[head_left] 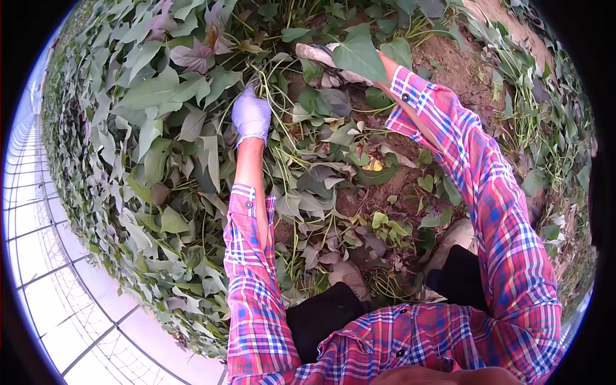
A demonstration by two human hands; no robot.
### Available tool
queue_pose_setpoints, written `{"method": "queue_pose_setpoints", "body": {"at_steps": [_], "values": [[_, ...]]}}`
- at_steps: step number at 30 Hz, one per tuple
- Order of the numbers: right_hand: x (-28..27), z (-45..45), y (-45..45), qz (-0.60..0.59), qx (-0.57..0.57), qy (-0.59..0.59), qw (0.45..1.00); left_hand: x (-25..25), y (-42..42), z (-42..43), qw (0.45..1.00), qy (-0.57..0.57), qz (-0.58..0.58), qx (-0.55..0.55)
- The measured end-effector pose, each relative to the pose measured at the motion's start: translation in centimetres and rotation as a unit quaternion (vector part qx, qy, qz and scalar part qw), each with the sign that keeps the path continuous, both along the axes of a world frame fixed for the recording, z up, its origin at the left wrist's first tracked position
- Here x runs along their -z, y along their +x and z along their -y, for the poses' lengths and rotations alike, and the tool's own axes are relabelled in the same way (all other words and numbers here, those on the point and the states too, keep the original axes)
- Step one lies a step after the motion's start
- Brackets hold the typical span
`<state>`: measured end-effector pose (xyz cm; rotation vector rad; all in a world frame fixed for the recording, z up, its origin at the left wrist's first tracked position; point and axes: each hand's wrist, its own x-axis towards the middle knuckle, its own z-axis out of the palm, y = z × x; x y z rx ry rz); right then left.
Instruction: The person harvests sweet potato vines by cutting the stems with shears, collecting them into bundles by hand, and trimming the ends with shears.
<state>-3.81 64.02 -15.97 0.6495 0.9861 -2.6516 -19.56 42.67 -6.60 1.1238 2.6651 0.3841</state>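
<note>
My left hand [252, 114], in a pale purple glove, is closed at the upper middle among green vine stems [274, 106]; its fingertips point away and what they grip is too small to make out. To its right, my right hand [327, 63], in a light, soil-stained glove, reaches in from the right among the vines. A broad green leaf [359, 56] covers part of that hand and wrist, so its fingers are mostly hidden. Long thin stems run between and below both hands.
Dense leafy vines [160, 154] fill the left side. Reddish-brown soil [385, 192] shows between plants, with more vines [558, 141] at the right. My shoes [350, 279] stand among the stems. A grid-like structure [58, 276] curves along the left edge.
</note>
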Motion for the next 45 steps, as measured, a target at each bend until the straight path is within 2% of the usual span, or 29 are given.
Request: {"method": "queue_pose_setpoints", "body": {"at_steps": [3, 4, 5, 6, 7, 8, 9, 10, 11, 12, 14, 15, 16, 19, 20, 22, 26, 27, 29, 30, 32, 33, 35, 36, 38, 39, 41, 42, 45], "values": [[1.2, 0.5, -0.1, -0.029, 0.076, 0.075, 0.994, 0.0, 0.4, 0.2, 1.000, 0.020, -0.010, 0.005], [0.8, 1.0, -0.6, 0.022, 0.116, 0.072, 0.990, -0.8, 1.1, 0.1, 1.000, 0.018, -0.016, 0.002], [-0.3, 1.2, -0.4, 0.022, 0.115, 0.072, 0.990, -1.2, 1.6, 0.2, 1.000, 0.017, -0.023, -0.001], [-1.4, 1.1, -0.2, -0.185, 0.096, 0.373, 0.904, -1.2, 1.9, 0.5, 0.997, 0.023, -0.068, 0.022], [-2.7, 1.2, 0.2, -0.365, 0.064, 0.621, 0.691, -1.0, 2.2, 0.7, 0.997, 0.023, -0.068, 0.022], [-4.6, 2.0, 0.2, -0.364, 0.064, 0.621, 0.691, -0.9, 2.5, 0.8, 0.998, 0.038, -0.060, 0.001], [-6.4, 3.3, -0.1, -0.177, 0.070, 0.492, 0.849, -0.8, 2.8, 1.0, 0.997, 0.053, -0.051, -0.021], [-7.7, 4.1, -0.3, 0.023, 0.072, 0.325, 0.943, -1.2, 3.1, 1.0, 0.995, 0.086, -0.003, -0.044], [1.2, 2.8, -2.1, -0.021, 0.160, 0.370, 0.915, -1.3, 3.1, 0.8, 0.995, 0.085, -0.002, -0.043], [5.2, 2.1, -3.0, -0.020, 0.161, 0.369, 0.915, -1.3, 2.9, 0.5, 0.997, 0.052, -0.006, -0.065], [5.7, 2.1, -3.6, -0.029, 0.161, 0.594, 0.787, -1.4, 2.5, -0.5, 0.994, -0.019, 0.007, -0.108], [6.0, 2.1, -3.6, -0.030, 0.160, 0.594, 0.788, -1.3, 2.4, -0.8, 0.994, -0.023, 0.019, -0.102], [3.8, 2.6, -1.6, -0.020, 0.139, 0.561, 0.816, -1.1, 2.3, -1.1, 0.994, -0.027, 0.031, -0.097], [-7.2, 5.6, 0.9, 0.009, 0.070, 0.451, 0.889, -0.4, 1.9, -1.2, 0.993, 0.011, 0.088, -0.083], [-7.5, 5.7, 0.9, 0.009, 0.069, 0.451, 0.890, 3.4, -0.1, -0.8, 0.984, 0.080, 0.147, -0.065], [-7.9, 5.8, 0.7, 0.045, 0.073, 0.442, 0.893, 3.0, -0.1, -1.0, 0.944, 0.158, 0.282, -0.065], [-11.9, 6.1, 0.3, 0.053, 0.068, 0.472, 0.877, 1.6, 0.8, -2.1, 0.908, 0.157, 0.366, -0.130], [-10.3, 5.6, 0.1, 0.053, 0.067, 0.473, 0.877, 1.3, 0.8, -2.4, 0.907, 0.158, 0.367, -0.130], [-5.5, 4.0, -0.4, 0.058, 0.030, 0.582, 0.811, 0.6, 0.8, -2.8, 0.903, 0.111, 0.368, -0.190], [-5.8, 4.0, -0.3, 0.057, 0.030, 0.582, 0.810, 1.1, 0.7, -2.6, 0.921, 0.139, 0.318, -0.178], [-7.2, 4.4, 0.2, 0.046, 0.038, 0.580, 0.813, 1.4, 1.0, -2.2, 0.845, 0.245, 0.434, -0.193], [-7.9, 4.5, 0.6, 0.041, 0.043, 0.578, 0.814, 1.7, 1.5, -2.1, 0.819, 0.298, 0.437, -0.222], [-8.5, 4.7, 1.1, 0.031, 0.055, 0.574, 0.816, 1.6, 1.5, -1.9, 0.830, 0.303, 0.413, -0.222], [-7.6, 4.8, 0.6, 0.030, 0.057, 0.573, 0.817, 1.6, 1.4, -2.1, 0.807, 0.326, 0.443, -0.213], [-4.6, 5.1, -1.0, 0.078, 0.181, 0.485, 0.852, 1.9, 0.7, -2.0, 0.785, 0.297, 0.498, -0.218], [-4.1, 5.4, -1.3, 0.078, 0.180, 0.485, 0.852, 1.9, 0.4, -1.8, 0.792, 0.264, 0.505, -0.219], [-4.8, 6.2, -1.9, -0.136, 0.257, 0.378, 0.879, 0.1, 0.9, -1.8, 0.813, 0.224, 0.495, -0.208], [-5.2, 6.4, -1.6, -0.138, 0.256, 0.379, 0.878, -0.4, 0.9, -1.5, 0.831, 0.192, 0.487, -0.186], [-6.5, 6.3, 1.5, -0.141, 0.108, 0.426, 0.887, -3.0, 0.8, -1.3, 0.879, 0.029, 0.447, -0.165]]}}
